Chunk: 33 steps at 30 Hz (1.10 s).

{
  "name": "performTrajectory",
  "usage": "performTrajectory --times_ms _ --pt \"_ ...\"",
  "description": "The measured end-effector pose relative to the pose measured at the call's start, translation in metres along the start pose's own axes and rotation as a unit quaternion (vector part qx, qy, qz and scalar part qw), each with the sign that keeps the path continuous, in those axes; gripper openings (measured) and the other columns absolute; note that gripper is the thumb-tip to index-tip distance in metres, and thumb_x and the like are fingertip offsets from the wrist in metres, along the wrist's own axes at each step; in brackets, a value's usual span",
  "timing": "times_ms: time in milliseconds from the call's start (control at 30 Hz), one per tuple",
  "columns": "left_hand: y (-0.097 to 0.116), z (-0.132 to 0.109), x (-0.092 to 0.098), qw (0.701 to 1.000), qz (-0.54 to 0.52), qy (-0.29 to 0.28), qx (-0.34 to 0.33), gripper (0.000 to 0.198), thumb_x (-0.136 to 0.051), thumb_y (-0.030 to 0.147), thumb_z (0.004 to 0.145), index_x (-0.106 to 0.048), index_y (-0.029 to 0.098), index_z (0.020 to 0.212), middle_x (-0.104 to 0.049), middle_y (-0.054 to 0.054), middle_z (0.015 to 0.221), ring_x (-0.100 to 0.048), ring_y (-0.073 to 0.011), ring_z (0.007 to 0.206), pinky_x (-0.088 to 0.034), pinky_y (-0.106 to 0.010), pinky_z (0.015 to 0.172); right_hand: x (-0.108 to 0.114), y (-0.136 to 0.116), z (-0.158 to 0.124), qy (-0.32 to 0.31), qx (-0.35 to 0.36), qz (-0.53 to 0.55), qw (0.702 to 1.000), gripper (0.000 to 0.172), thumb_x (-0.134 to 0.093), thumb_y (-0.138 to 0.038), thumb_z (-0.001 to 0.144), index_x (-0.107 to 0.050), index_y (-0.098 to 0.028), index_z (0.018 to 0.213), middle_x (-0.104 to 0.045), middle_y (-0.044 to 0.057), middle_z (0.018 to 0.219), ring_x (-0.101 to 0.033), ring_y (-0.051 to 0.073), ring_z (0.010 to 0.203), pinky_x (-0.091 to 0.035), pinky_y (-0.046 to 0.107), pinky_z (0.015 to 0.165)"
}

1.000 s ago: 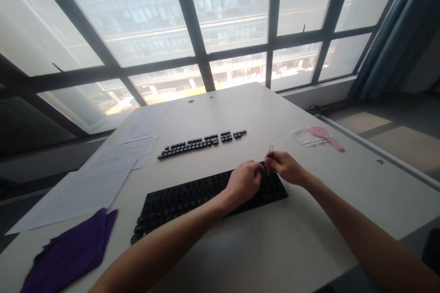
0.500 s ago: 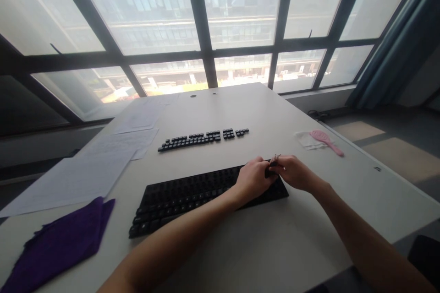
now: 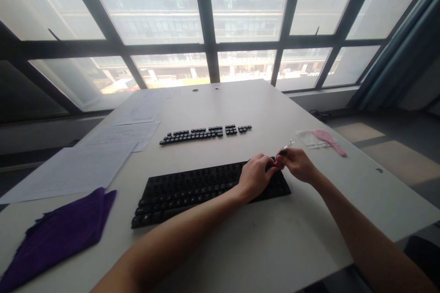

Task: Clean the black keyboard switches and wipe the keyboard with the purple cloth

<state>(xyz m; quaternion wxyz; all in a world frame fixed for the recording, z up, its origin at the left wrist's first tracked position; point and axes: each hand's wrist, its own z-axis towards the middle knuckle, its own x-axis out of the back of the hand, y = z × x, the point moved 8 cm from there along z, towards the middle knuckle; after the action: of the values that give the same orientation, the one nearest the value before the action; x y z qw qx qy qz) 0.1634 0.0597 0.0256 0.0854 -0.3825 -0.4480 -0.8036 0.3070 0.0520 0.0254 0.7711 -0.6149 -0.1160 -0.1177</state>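
Note:
A black keyboard (image 3: 192,187) lies slanted in front of me; its lower rows carry keycaps, while its upper part looks stripped of them. My left hand (image 3: 256,175) lies over the keyboard's right part, thumb and fingers closed together near its far edge. Whatever they pinch is dark and mostly hidden. Just to the right, my right hand (image 3: 298,165) grips a small keycap puller (image 3: 289,144), its pale wire end pointing up and away. The fingertips of both hands nearly meet. Beyond the keyboard, removed black keycaps (image 3: 195,134) are laid out in rows.
A purple cloth (image 3: 65,233) is at the near left, below several paper sheets (image 3: 75,165). On the right, a pink hairbrush (image 3: 328,141) rests partly on a white tissue (image 3: 307,139). The white table (image 3: 240,105) reaches toward large windows.
My right hand has shifted slightly up and right, and the keycap puller's wire end now sticks out more clearly. My left hand stays over the keyboard. The view has tilted slightly.

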Motion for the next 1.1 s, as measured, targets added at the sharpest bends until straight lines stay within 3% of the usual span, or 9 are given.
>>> performTrajectory --times_ms 167,367,500,700,900,1100 --pt "0.005 0.001 0.005 0.996 -0.081 0.025 -0.036 0.014 -0.065 0.022 0.088 -0.065 0.023 0.102 -0.066 -0.004 0.099 -0.062 -0.0204 0.093 -0.049 -0.033 0.085 -0.004 -0.004 -0.001 0.027 0.019 0.017 0.999 0.037 -0.065 -0.054 0.085 -0.065 -0.017 0.078 -0.067 0.004 0.066 -0.064 0.018 0.06 -0.054 0.031 0.058" --pt "0.008 -0.001 0.01 0.989 -0.114 0.062 -0.07 0.022 -0.064 0.013 0.087 -0.062 0.023 0.106 -0.064 -0.004 0.102 -0.062 -0.0175 0.091 -0.051 -0.03 0.084 -0.008 0.0 0.001 0.055 -0.025 0.053 0.997 0.041 -0.06 -0.059 0.087 -0.058 -0.018 0.089 -0.068 0.004 0.07 -0.067 0.018 0.062 -0.055 0.028 0.051" --pt "0.01 -0.002 0.006 0.991 -0.081 0.063 -0.089 0.017 -0.059 0.012 0.09 -0.068 0.022 0.099 -0.059 -0.005 0.108 -0.062 -0.0152 0.089 -0.052 -0.029 0.085 -0.005 0.005 0.002 0.067 -0.043 0.05 0.996 0.043 -0.062 -0.06 0.084 -0.058 -0.017 0.085 -0.067 0.003 0.066 -0.065 0.017 0.056 -0.056 0.028 0.05" --pt "0.02 -0.003 0.002 0.994 -0.018 0.034 -0.106 0.022 -0.053 0.017 0.095 -0.068 0.022 0.11 -0.059 -0.006 0.102 -0.061 -0.0151 0.081 -0.054 -0.029 0.077 -0.006 0.001 0.002 0.066 -0.037 0.045 0.996 0.038 -0.063 -0.056 0.085 -0.058 -0.019 0.081 -0.064 0.001 0.064 -0.062 0.017 0.055 -0.055 0.029 0.05" --pt "0.019 -0.002 0.013 0.988 -0.102 0.059 -0.103 0.018 -0.061 0.015 0.09 -0.071 0.023 0.103 -0.061 -0.005 0.099 -0.061 -0.0163 0.087 -0.052 -0.03 0.082 -0.005 -0.006 -0.001 0.082 -0.042 0.067 0.993 0.04 -0.061 -0.058 0.086 -0.058 -0.018 0.081 -0.066 0.003 0.066 -0.066 0.018 0.057 -0.057 0.03 0.051" --pt "0.024 -0.004 0.021 0.982 -0.146 0.075 -0.092 0.013 -0.067 0.019 0.086 -0.07 0.023 0.098 -0.062 -0.004 0.098 -0.061 -0.0146 0.081 -0.053 -0.028 0.076 -0.002 -0.011 -0.001 0.095 -0.03 0.067 0.993 0.041 -0.059 -0.058 0.088 -0.056 -0.018 0.08 -0.066 0.003 0.065 -0.064 0.017 0.055 -0.057 0.03 0.051"
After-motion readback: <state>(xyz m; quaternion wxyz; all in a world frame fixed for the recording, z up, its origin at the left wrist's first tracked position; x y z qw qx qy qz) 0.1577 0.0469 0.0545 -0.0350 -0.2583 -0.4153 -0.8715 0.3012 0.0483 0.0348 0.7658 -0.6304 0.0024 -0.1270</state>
